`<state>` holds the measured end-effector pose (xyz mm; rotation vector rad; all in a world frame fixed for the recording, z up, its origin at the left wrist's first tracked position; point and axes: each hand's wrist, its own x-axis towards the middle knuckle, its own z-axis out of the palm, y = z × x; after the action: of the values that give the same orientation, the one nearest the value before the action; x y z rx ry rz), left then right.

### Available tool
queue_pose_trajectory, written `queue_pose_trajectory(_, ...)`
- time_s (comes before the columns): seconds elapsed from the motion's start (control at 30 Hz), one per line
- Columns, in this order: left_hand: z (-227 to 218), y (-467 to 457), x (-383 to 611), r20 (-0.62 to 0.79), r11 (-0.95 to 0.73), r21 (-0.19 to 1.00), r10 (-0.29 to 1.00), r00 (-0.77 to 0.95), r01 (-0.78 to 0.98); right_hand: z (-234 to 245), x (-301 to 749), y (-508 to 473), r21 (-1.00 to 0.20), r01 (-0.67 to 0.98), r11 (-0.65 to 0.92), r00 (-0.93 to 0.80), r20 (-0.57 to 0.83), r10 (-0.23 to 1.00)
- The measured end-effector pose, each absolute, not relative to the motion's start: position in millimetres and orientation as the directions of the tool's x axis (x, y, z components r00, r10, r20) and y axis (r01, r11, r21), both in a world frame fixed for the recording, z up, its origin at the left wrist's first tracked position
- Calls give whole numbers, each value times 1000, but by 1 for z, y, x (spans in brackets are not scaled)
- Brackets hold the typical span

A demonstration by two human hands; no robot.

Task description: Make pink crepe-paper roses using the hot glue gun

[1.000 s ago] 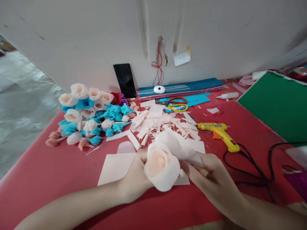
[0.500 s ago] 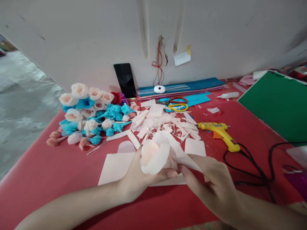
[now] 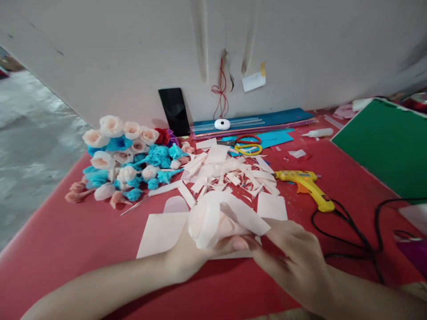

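My left hand (image 3: 191,255) is closed round a pale pink paper rose (image 3: 213,220) held low over the red table (image 3: 66,249), its thumb under the flower's base. My right hand (image 3: 293,260) is just to the right of the flower, fingers curled and blurred, touching the loose outer petal paper (image 3: 248,218). Flat pink paper pieces (image 3: 162,231) lie under my hands. A heap of cut pink paper strips (image 3: 230,171) lies beyond the flower.
A pile of finished pink and blue paper flowers (image 3: 125,158) lies at the left. A yellow glue gun (image 3: 308,186) with a black cord (image 3: 350,235) lies at the right. Scissors (image 3: 245,144), blue sheets (image 3: 260,120), a glue bottle (image 3: 316,132), a green board (image 3: 387,142) and a black phone (image 3: 173,111) stand further back.
The rose has turned from facing me to pointing left and sunk lower. My right hand slid down and right along the outer petal paper.
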<state>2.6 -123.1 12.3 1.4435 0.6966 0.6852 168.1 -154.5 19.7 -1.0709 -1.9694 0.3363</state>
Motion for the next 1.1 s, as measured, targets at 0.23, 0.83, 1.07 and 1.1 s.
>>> queue_pose_trajectory(0.23,23,-121,3,-23,126,986,761,649,-113,23,169,-157,-701,518,490,-268,411,871)
queue_pose_trajectory(0.83,21,-127,2,-90,229,959,807,583,-169,28,169,-155,-880,401,253,-284,143,948)
queue_pose_trajectory(1.07,32,-125,8,-47,191,963,811,583,-189,26,170,-153,-848,438,299,-303,175,937)
queue_pose_trajectory(1.1,33,-125,9,-40,180,966,814,579,-187,26,170,-153,-849,427,311,-312,184,932)
